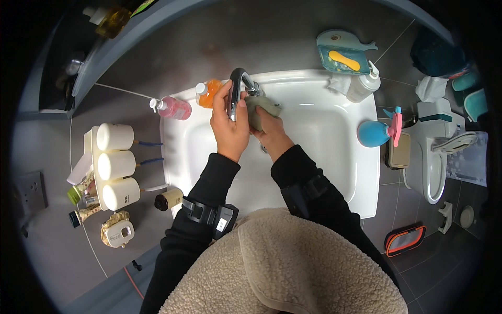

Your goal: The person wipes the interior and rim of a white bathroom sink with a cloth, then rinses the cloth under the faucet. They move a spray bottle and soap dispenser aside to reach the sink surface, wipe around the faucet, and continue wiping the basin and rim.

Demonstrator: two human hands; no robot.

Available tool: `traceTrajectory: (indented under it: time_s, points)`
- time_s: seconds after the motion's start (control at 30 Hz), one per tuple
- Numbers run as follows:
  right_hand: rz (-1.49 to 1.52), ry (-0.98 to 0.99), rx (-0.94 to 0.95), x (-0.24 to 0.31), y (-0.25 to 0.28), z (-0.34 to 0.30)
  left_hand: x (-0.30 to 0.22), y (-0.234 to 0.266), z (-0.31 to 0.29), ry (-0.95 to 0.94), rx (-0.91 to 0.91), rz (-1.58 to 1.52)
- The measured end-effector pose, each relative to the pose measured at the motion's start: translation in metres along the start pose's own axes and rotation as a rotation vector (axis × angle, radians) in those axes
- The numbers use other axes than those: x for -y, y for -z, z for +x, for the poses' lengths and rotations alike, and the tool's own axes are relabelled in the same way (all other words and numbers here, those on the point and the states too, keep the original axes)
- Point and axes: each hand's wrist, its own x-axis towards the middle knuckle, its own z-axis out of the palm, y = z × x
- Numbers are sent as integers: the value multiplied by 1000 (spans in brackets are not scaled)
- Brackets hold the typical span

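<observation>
A curved chrome faucet (236,86) rises at the back edge of the white sink (314,172). My left hand (229,131) is closed on it, the thumb on one side and the fingers on the other. Just to the right, my right hand (271,128) holds a grey-green cloth (256,111), bunched up next to the base of the faucet. Some of the right fingers are hidden behind the cloth. An orange bottle (210,93) stands close to my left fingertips, with a pink pump bottle (172,108) farther left.
On the right rim sit a white pump bottle (364,86) and a blue spray bottle (374,133). A whale-shaped dish (340,44) bears a yellow piece. White cups (117,165) line a wall holder at left, with a small brown bottle (168,199) nearby. A toilet (435,178) is far right.
</observation>
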Motion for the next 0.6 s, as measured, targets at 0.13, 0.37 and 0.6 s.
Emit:
traceTrajectory:
  time_s: [0.13,0.37,0.6]
  points:
    - [-248,130,-90,-2,9,-6,0,-1,0,-13,-15,-15]
    - [-57,-181,-174,1,39,-15,0,-5,2,-46,-67,-5]
    - [27,13,256,-10,21,26,1,-3,0,-10,-63,41]
